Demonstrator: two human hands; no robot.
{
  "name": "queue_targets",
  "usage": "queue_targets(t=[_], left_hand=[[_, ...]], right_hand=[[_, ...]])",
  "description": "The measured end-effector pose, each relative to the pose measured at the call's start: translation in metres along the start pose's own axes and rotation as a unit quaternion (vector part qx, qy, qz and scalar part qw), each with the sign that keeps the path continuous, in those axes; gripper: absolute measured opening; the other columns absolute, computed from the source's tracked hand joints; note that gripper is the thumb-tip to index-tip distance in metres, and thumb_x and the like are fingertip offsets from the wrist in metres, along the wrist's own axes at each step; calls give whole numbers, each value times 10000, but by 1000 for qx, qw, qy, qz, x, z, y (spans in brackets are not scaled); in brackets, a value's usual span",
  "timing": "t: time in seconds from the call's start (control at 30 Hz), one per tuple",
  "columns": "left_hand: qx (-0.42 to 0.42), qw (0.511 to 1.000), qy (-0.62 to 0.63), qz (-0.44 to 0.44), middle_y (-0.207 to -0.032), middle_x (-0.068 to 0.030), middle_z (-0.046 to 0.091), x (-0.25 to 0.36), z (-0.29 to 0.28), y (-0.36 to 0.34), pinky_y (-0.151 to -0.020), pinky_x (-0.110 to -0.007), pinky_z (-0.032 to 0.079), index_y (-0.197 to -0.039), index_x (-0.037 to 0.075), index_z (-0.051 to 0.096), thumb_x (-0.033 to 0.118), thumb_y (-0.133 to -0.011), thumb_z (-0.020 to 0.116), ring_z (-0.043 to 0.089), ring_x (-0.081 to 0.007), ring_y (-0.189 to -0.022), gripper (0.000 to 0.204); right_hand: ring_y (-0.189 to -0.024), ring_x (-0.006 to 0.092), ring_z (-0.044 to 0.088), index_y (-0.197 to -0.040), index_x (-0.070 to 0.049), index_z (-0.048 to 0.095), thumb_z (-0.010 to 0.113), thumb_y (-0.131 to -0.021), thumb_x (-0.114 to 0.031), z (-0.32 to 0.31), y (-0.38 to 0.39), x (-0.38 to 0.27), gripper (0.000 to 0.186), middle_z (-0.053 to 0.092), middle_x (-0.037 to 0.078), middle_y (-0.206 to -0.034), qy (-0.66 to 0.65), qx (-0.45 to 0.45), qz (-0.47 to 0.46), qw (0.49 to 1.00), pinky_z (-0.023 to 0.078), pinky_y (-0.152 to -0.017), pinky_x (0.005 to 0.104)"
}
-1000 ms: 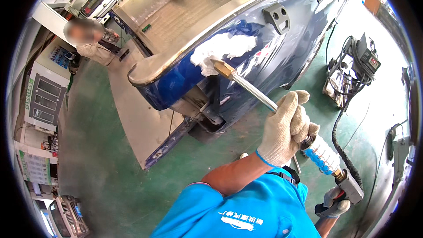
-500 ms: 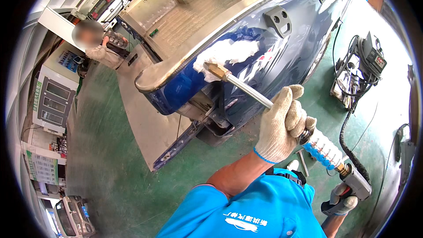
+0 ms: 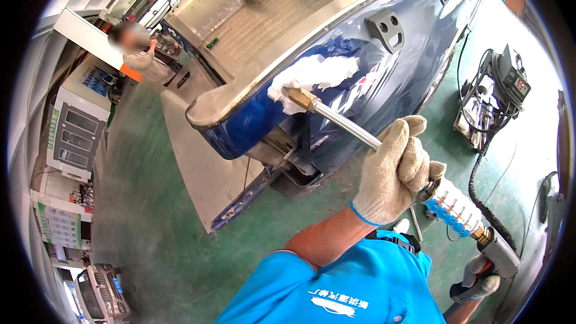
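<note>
My left hand [image 3: 393, 177], in a cream knit glove, is wrapped round the steel shaft of a long puller tool [image 3: 345, 123]. Its brass tip [image 3: 305, 99] meets a ragged white patch [image 3: 324, 75] on the blue truck body [image 3: 240, 132]. Behind my left hand is the tool's ribbed white-and-blue sleeve [image 3: 447, 204], leading to a grey gun body [image 3: 501, 251]. At the lower right my right hand [image 3: 478, 282], also gloved, grips the gun's handle. A black wrapped cable [image 3: 471, 186] runs from the gun.
A welding unit on a cart [image 3: 513, 78] stands on the green floor at the right. A person [image 3: 144, 66] works beside the open bed [image 3: 240, 36]. The lowered tailgate [image 3: 198, 174] juts out at left. A cabinet [image 3: 78, 138] and a parked car [image 3: 99, 291] line the left side.
My hands and the tool have shifted a little to the right in the picture, along with the cart. The tip stays at the white patch. The person at the truck bed has moved their arms.
</note>
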State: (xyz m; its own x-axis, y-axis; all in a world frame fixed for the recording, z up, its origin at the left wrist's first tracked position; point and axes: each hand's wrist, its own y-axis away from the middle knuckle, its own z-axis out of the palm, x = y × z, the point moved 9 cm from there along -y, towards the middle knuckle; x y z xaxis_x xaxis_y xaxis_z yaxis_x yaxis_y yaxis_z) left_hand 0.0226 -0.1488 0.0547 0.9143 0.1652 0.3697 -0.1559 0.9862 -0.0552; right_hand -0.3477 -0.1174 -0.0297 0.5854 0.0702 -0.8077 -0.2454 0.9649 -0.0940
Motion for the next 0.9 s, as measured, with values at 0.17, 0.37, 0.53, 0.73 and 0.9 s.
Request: queue_targets(t=[0.17, 0.37, 0.53, 0.73, 0.9], left_hand=[[-61, 998, 14, 14, -636, -5, 424, 4, 11, 0, -971, -485, 577, -1375, 81, 588, 408, -1161, 347, 502, -182, -571, 459], [-100, 993, 31, 44, -664, -14, 437, 9, 28, -2, -1011, -496, 539, -1386, 76, 584, 423, -1156, 349, 543, -206, -650, 478], [-91, 994, 30, 57, -893, -80, 597, -31, 39, 3, -1080, -534, 473, -1289, 42, 630, 340, -1105, 495, 649, -272, -960, 375], [-117, 988, 90, 44, -862, -45, 650, -30, 50, 0, -1036, -488, 491, -1298, 59, 599, 224, -1088, 554, 657, -200, -866, 271], [-231, 962, 85, 121, -802, -25, 564, 18, 41, -15, -1015, -485, 489, -1172, 87, 547, 306, -1094, 497, 618, -177, -805, 238]], right_hand=[[-421, 241, 589, -1382, 165, 439, 902, -783, -254, -8, -10, -46, 865, 698, 225, -803, 83, 8, -72, 994, 480, -360, 334], [-423, 239, 584, -1347, 160, 457, 894, -787, -284, -6, -9, -67, 838, 692, 215, -794, 131, 15, -97, 987, 477, -372, 334], [-424, 237, 580, -1318, 155, 471, 887, -790, -310, -6, -6, -72, 817, 687, 206, -786, 152, 17, -103, 983, 475, -382, 335], [-426, 234, 575, -1283, 149, 489, 879, -794, -340, -3, -3, -80, 794, 681, 195, -777, 177, 6, -117, 977, 472, -394, 335], [-427, 232, 571, -1254, 144, 503, 872, -797, -366, -11, 4, -90, 778, 676, 186, -769, 185, 6, -127, 975, 469, -404, 335]])
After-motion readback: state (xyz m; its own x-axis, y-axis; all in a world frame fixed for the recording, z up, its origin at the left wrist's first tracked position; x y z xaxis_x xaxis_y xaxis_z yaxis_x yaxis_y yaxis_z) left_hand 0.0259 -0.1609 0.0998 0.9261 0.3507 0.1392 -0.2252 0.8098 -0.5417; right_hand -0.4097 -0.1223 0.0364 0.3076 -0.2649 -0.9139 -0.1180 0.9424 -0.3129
